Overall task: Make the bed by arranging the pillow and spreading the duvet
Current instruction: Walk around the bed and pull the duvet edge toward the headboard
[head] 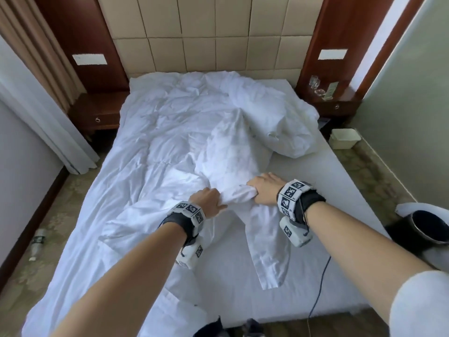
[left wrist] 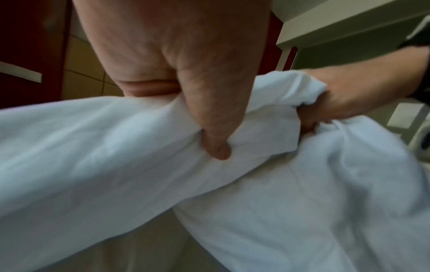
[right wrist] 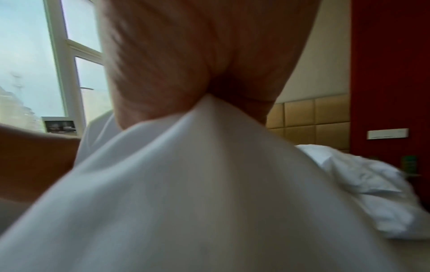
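A crumpled white duvet [head: 155, 132] covers the left and middle of the bed [head: 340, 190]. One bunched fold of it rises in the middle, and a loose flap trails toward the foot. My left hand [head: 206, 200] grips this fold from the left, thumb pressed into the cloth [left wrist: 216, 145]. My right hand [head: 262, 188] clenches the same fold just to the right [left wrist: 337, 99], with fabric gathered in its fist [right wrist: 197, 77]. The duvet [right wrist: 186, 184] fills the right wrist view. A white pillow [head: 279, 125] lies askew at the back right [right wrist: 363, 184], apart from both hands.
A padded headboard [head: 213, 45] stands behind the bed, with a wooden nightstand [head: 97, 113] on the left and another [head: 332, 100] holding glasses on the right. A white bin [head: 344, 138] and a plastic bottle [head: 37, 242] are on the floor. A cable [head: 320, 288] hangs over the bare sheet.
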`<move>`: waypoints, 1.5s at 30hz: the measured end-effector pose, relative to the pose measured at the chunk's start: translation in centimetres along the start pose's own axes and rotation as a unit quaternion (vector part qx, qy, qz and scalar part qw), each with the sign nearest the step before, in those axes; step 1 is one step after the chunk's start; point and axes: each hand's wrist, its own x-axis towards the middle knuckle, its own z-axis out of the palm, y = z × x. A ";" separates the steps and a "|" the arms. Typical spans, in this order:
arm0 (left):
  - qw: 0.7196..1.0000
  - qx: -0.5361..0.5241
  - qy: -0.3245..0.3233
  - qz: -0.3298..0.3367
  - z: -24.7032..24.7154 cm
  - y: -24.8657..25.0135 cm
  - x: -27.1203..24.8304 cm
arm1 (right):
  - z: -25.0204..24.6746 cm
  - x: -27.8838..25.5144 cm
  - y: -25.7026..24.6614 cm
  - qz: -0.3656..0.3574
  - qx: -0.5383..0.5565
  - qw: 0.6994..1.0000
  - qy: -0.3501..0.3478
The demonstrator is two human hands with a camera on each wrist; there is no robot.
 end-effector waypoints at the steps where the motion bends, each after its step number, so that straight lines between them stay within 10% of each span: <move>1: 1.000 0.013 0.002 0.013 -0.1 1.7 -0.2 | 0.0 -1.7 1.2 0.018 0.002 1.000 0.003; 24: 0.998 -0.060 0.026 -0.022 8.8 13.2 -19.5 | 6.9 -24.9 1.2 -0.010 -0.072 0.997 -0.026; 45: 0.980 -0.168 -0.032 0.105 15.2 52.5 -17.3 | 6.8 -47.1 32.5 0.136 -0.078 0.987 0.037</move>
